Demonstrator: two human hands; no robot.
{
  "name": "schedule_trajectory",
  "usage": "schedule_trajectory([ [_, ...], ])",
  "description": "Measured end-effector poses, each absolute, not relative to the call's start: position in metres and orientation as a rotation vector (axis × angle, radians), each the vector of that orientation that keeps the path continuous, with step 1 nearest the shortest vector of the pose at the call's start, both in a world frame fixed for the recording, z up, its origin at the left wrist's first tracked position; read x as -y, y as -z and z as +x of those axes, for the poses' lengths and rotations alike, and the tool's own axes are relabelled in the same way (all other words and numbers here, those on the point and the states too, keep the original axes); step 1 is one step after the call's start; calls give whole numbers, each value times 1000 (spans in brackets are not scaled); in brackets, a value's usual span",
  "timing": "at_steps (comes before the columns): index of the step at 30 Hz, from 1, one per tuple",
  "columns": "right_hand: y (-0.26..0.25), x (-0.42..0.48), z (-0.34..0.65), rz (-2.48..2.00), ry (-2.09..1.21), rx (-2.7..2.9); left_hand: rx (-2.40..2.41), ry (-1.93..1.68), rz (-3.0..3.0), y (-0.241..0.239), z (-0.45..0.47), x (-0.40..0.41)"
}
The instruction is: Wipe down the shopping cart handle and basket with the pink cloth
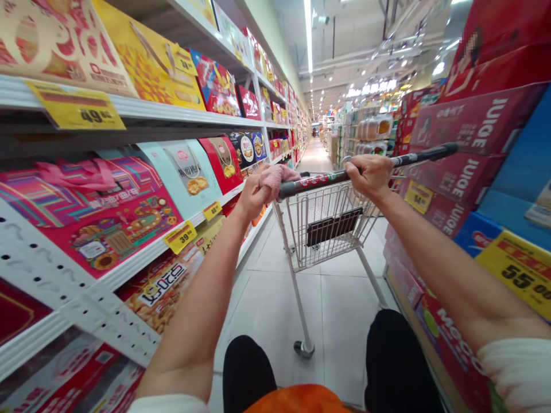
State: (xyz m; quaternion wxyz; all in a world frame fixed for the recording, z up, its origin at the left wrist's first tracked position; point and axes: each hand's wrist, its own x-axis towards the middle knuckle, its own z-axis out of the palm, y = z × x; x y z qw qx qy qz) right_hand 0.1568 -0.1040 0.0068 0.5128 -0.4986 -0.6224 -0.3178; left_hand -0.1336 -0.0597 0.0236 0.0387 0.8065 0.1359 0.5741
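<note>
My left hand [257,192] is closed around the left end of the shopping cart's handle bar [321,180], with a pink cloth [278,175] pressed between palm and bar. My right hand [371,174] grips the same dark bar further right, fingers wrapped over it. The wire cart basket [327,229] sits just ahead of me in the aisle, with a dark flat panel inside its rear wall. Both forearms stretch forward from white sleeves.
Shelves [142,258] of boxed biscuits and gift packs with yellow price tags run close along the left. Stacked red juice cartons [465,155] and blue boxes line the right. A tiled aisle floor [310,155] runs straight ahead between them. My knees in dark trousers show below.
</note>
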Motion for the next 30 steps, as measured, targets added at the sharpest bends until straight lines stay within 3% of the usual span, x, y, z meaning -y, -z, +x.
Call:
schedule_trajectory([
  [3, -9, 107, 164, -1176, 742, 1508, -296, -1313, 2539, -40, -139, 71],
  [9, -10, 109, 182, -1171, 688, 1513, -323, -1148, 2591, -44, -128, 67],
  [18, -17, 116, 221, -1256, 541, 1544, -396, -1239, 2777, -15, -87, 66],
  [26, -24, 171, 120, -1133, 644, 1722, -522, -1335, 2671, 20, -78, 47],
  [30, -13, 158, 109, -1084, 679, 1608, -833, -1318, 2710, 37, -79, 39],
])
